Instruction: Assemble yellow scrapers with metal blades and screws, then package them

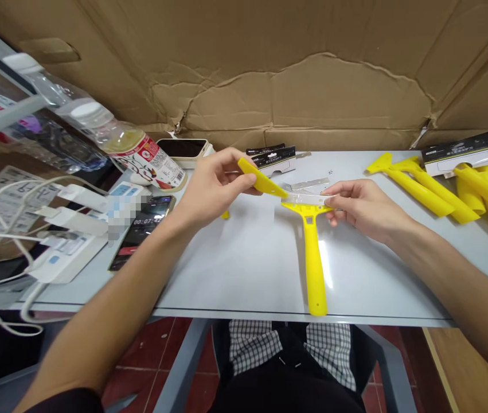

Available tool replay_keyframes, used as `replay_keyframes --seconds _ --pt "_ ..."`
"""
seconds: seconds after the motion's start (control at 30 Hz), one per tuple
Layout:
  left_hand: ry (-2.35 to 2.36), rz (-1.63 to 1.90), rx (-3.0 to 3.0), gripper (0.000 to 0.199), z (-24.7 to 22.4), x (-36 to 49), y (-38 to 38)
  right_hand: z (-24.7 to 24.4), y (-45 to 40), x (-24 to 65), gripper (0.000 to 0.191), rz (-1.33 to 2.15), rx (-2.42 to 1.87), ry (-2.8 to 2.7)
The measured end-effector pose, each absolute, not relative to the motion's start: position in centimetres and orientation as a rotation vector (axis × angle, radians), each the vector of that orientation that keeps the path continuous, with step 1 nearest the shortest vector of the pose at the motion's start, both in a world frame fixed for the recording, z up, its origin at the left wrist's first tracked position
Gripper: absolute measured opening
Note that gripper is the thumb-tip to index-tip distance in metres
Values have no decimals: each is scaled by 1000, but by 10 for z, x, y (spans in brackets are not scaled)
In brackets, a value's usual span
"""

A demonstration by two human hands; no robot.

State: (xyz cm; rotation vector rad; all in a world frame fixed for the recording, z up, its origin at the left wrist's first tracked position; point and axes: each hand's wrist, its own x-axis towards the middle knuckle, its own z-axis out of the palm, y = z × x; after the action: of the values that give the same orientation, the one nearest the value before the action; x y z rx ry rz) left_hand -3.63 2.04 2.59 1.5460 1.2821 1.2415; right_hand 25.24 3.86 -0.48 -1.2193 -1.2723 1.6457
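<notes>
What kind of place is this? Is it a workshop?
Probably a small assembly or packing bench, not a home. A heap of identical yellow plastic scraper handles lies on the grey table, small black-and-white boxes sit nearby, and brown cardboard sheets wall off the back.

Bottles (pixel 97 123) – two; phones (pixel 143 229) – two; black-white boxes (pixel 467 152) – three

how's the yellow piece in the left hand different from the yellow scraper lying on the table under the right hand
The yellow piece is short, flat and handleless; the yellow scraper is T-shaped with a long handle. The piece is lifted, pinched by the left hand; the scraper lies on the white table. The scraper carries a metal blade across its head, held by the right hand; the piece carries none. Both are the same yellow plastic.
</notes>
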Motion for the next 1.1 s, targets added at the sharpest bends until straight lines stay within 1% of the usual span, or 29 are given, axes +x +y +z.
replay_keyframes --seconds 0.13,0.2,0.33,0.47,0.57,0.77,0.93,1.1 --pt "1106 1199 1255 22 8 -20 20 -6 38 253 10 1654 -1206 -1303" --pt "1074 1163 1188 20 -1 -12 18 -6 38 253 11 1650 -1205 -1313" --pt "1054 1213 1033 16 -13 2 9 -8 39 253 13 1650 -1197 -1303" --pt "969 1157 986 11 -18 12 0 -9 39 254 13 1656 -1182 -1329" --pt "925 1106 974 14 -21 15 -2 -9 38 254 16 1637 -1192 -1353" --pt "985 1178 864 14 -23 17 0 -8 37 253 17 1662 -1166 -1347" --pt "1005 1124 833 15 -22 18 -1 -7 37 253 18 1666 -1163 -1355" --pt "1063 1177 819 14 -25 20 -1 -4 36 253 18 1720 -1159 -1364"
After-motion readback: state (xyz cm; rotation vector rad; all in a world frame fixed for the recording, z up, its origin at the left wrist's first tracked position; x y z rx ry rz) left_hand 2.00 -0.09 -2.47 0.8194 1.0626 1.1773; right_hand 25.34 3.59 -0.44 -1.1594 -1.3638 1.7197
